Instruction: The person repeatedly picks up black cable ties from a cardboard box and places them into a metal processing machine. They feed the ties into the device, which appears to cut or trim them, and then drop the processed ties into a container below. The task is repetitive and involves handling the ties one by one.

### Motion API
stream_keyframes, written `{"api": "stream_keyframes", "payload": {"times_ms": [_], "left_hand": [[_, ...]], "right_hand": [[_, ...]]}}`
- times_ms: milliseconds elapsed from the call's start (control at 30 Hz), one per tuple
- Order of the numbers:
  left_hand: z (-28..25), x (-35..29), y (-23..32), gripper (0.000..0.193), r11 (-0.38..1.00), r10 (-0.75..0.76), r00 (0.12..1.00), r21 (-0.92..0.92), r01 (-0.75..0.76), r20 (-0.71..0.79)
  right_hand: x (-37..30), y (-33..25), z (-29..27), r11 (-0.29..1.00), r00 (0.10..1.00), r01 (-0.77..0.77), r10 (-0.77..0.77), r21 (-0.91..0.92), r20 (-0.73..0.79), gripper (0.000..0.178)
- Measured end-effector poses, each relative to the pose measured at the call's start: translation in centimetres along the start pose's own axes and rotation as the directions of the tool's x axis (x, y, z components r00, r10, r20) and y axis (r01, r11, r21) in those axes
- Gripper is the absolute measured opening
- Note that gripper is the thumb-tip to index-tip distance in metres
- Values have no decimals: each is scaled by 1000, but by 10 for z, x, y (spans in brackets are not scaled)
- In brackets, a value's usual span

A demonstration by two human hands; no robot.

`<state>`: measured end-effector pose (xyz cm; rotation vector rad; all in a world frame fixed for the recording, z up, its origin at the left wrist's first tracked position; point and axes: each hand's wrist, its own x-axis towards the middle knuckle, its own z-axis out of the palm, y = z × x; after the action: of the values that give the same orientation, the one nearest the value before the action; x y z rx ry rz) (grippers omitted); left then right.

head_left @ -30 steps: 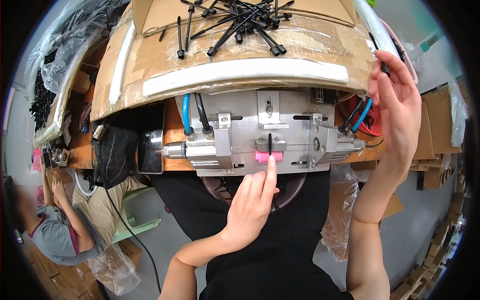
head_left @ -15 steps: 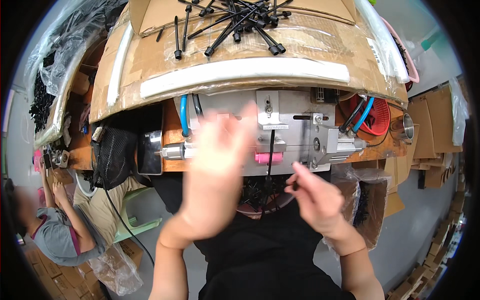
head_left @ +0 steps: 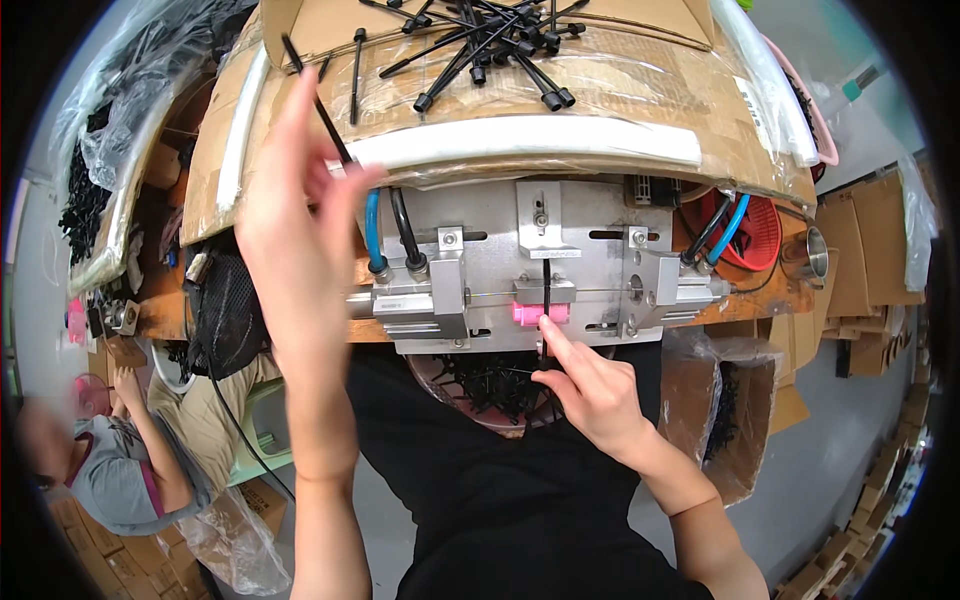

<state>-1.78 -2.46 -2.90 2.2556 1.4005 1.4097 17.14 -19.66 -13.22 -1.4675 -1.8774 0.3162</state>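
Note:
My left hand (head_left: 300,200), slightly blurred, is raised at the front left of the cardboard box, its fingers closed on a slim black rod (head_left: 325,118) that slants up and away. Across the metal fixture (head_left: 500,225) another black rod (head_left: 547,275) lies lengthwise, passing over a pink block (head_left: 527,314). The index finger of my right hand (head_left: 597,397) is stretched out and touches that rod at the block. Its thumb stands apart below, near the rod's near end. The other right fingers are curled and partly hidden.
Several black rods with thick heads (head_left: 500,45) are piled on the cardboard box (head_left: 330,105). A bowl of black parts (head_left: 490,390) is below the fixture. Blue hoses (head_left: 373,230) rise at the left; a red basket (head_left: 765,235) stands right. Another person (head_left: 125,470) sits at left.
My left hand has gone up and left from the fixture to the box, where it holds a rod. My right hand has moved up and left, its index finger now on the fixture's rod.

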Motion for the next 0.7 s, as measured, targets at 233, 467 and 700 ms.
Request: {"api": "stream_keyframes", "payload": {"times_ms": [233, 467, 700], "left_hand": [[22, -148, 53, 65, 975, 176, 847, 31, -220, 503], [32, -142, 61, 68, 968, 122, 793, 104, -227, 597], [13, -57, 51, 52, 949, 287, 845, -16, -314, 451]], "right_hand": [[13, -9, -33, 993, 982, -109, 114, 45, -152, 58], [10, -6, -50, 974, 962, -142, 178, 177, -207, 56], [62, -1, -79, 996, 960, 81, -90, -43, -265, 50]]}}
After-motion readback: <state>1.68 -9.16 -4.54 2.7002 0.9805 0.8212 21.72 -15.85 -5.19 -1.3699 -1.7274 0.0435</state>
